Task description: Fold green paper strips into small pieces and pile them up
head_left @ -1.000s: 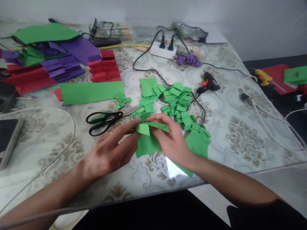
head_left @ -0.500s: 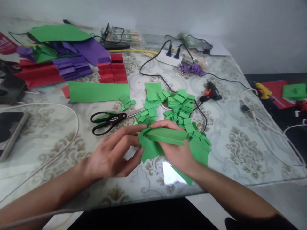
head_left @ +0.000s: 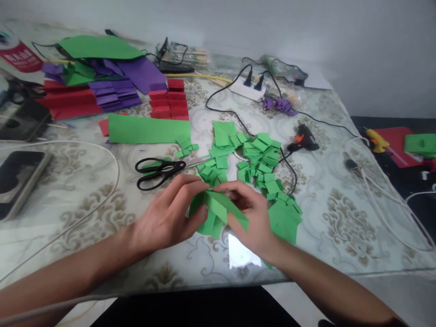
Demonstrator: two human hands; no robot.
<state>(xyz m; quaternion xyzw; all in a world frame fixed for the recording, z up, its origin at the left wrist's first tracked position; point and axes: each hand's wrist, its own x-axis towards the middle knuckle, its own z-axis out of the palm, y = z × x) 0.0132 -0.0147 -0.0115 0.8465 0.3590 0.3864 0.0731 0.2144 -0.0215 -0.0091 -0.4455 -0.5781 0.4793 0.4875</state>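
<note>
Two hands pinch a folded green paper point(head_left: 218, 209) just right of the scissors point(head_left: 158, 171).
Beyond the scissors a long green strip point(head_left: 146, 129) lies whole on the counter point(head_left: 340, 204); the left hand point(head_left: 166, 218) has its fingers closed on the paper's left end; the right hand point(head_left: 254, 218) grips the other end; farther right of the scissors, a heap of cut green squares point(head_left: 262, 156) suggests much cutting is done, though this piece looks uncut.

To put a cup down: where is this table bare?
Bare: left, between phone and white cable; right, between green squares and right cable. Crowded: middle, left hand and right hand on green paper; back left, paper stacks.
</note>
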